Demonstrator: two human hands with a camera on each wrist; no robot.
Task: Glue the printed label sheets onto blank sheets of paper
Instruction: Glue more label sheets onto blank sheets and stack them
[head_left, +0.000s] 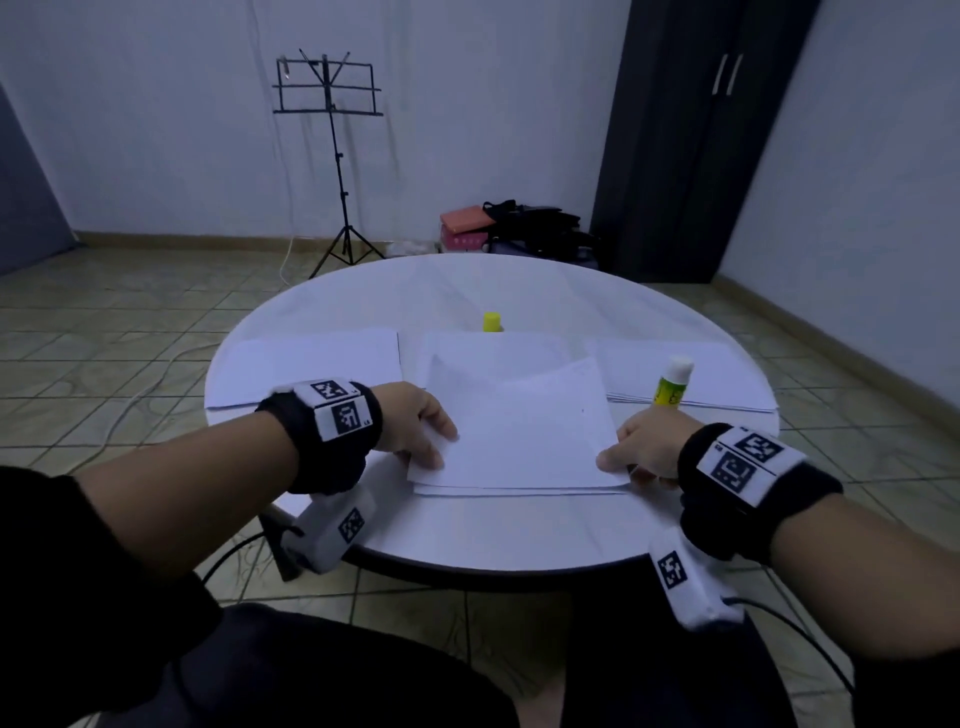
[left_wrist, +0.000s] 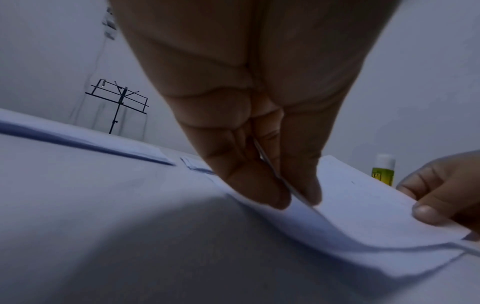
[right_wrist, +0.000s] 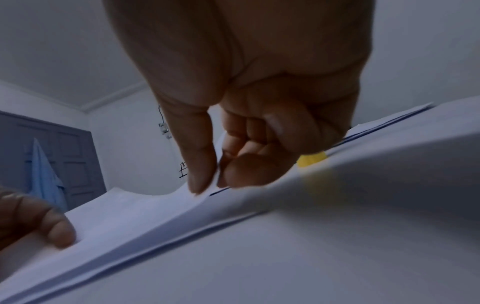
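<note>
A white sheet is held a little above another sheet that lies flat on the round white table. My left hand pinches the top sheet's near left corner between thumb and fingers. My right hand pinches its near right corner; the thumb is on top. The sheet sags between the hands, and its far edge curls up. A glue stick with a white top stands upright just beyond my right hand. Its yellow cap stands at mid-table, farther back.
A stack of white paper lies at the left of the table and another at the right. More sheets lie behind the held one. A music stand, bags and a dark wardrobe are beyond the table.
</note>
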